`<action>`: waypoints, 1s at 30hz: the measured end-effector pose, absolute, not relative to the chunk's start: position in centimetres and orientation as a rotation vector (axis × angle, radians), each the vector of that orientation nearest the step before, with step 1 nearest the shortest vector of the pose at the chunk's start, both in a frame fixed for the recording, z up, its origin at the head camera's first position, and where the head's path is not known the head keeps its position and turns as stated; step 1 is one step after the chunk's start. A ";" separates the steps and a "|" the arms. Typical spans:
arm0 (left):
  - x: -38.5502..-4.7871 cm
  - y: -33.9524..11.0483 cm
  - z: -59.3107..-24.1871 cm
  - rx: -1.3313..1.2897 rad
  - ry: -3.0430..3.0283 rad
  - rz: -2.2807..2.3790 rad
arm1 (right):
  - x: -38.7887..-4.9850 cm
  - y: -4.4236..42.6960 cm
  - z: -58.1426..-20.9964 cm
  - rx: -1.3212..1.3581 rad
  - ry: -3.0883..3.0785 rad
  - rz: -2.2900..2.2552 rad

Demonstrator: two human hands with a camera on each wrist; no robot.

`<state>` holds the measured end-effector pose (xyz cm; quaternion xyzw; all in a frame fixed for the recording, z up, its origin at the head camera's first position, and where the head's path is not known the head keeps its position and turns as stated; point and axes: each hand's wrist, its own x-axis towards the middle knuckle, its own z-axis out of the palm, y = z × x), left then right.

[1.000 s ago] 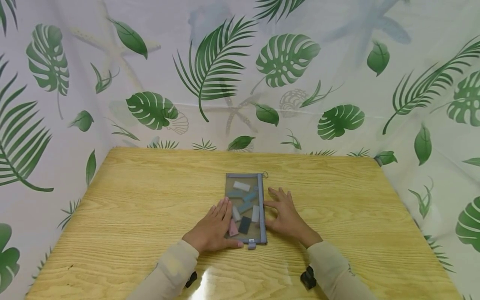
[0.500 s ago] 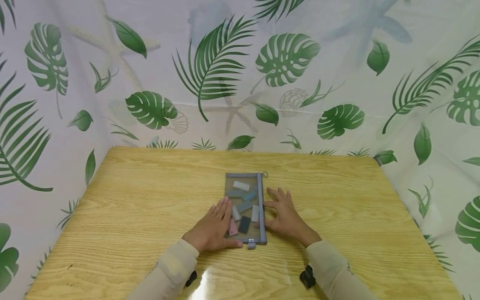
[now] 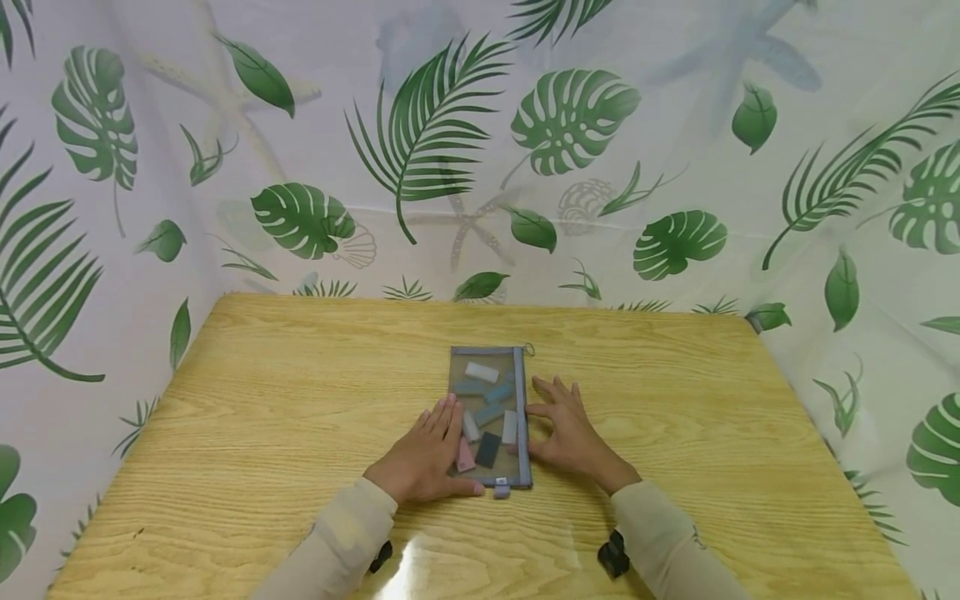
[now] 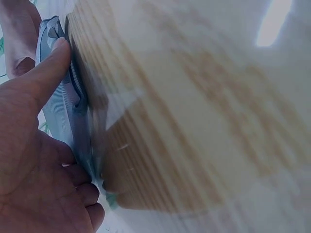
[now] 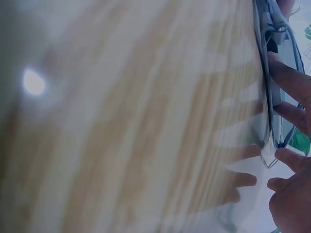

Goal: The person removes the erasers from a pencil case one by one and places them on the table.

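Note:
A see-through mesh zip pouch [image 3: 506, 392] with blue-grey edging lies on the table, long side pointing away. Inside are several small blocks that look like erasers: white [image 3: 482, 372], blue [image 3: 491, 414], pink [image 3: 465, 455] and dark [image 3: 488, 450]. My left hand [image 3: 422, 454] rests on the pouch's left side, thumb stretched along its near edge. On the right, my right hand [image 3: 573, 437] has its thumb and a finger at the zipped edge. In the right wrist view that edge gapes, with the thumb [image 5: 286, 77] reaching into it. Whether it touches a white block, I cannot tell.
The wooden table [image 3: 300, 358] runs to a white leaf-patterned cloth [image 3: 450, 125] at the back and sides. A small ring [image 3: 530, 349] hangs at the pouch's far right corner, and a tab [image 3: 502, 492] sticks out at its near edge.

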<state>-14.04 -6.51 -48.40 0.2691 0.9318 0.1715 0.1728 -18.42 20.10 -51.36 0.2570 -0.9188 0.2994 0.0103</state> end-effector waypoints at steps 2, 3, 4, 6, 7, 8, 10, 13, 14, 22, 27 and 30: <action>-14.1 -6.5 -48.4 0.765 2.644 0.485 | -18.4 20.1 -51.3 0.800 -2.869 0.935; -14.1 -6.5 -48.5 0.766 2.643 0.482 | -18.4 20.1 -51.3 0.798 -2.870 0.930; -14.1 -6.5 -48.5 0.765 2.642 0.480 | -18.4 20.1 -51.3 0.797 -2.871 0.926; -14.1 -6.5 -48.5 0.764 2.641 0.480 | -18.3 20.2 -51.2 0.793 -2.876 0.919; -14.1 -6.5 -48.6 0.764 2.640 0.480 | -18.3 20.2 -51.2 0.790 -2.879 0.918; -14.1 -6.5 -48.6 0.763 2.639 0.479 | -18.3 20.3 -51.1 0.788 -2.881 0.918; -14.1 -6.5 -48.6 0.763 2.641 0.479 | -18.3 20.4 -51.1 0.784 -2.883 0.922; -14.1 -6.5 -48.6 0.763 2.643 0.477 | -18.3 20.7 -51.0 0.779 -2.885 0.928; -14.1 -6.4 -48.6 0.764 2.644 0.477 | -18.3 20.8 -51.0 0.778 -2.886 0.930; -14.1 -6.4 -48.6 0.768 2.646 0.470 | -18.5 21.6 -50.6 0.771 -2.895 0.916; -14.2 -6.4 -48.7 0.773 2.651 0.467 | -18.9 22.3 -50.4 0.762 -2.883 0.897; -14.2 -6.4 -48.7 0.774 2.653 0.473 | -19.2 22.7 -50.1 0.750 -2.861 0.881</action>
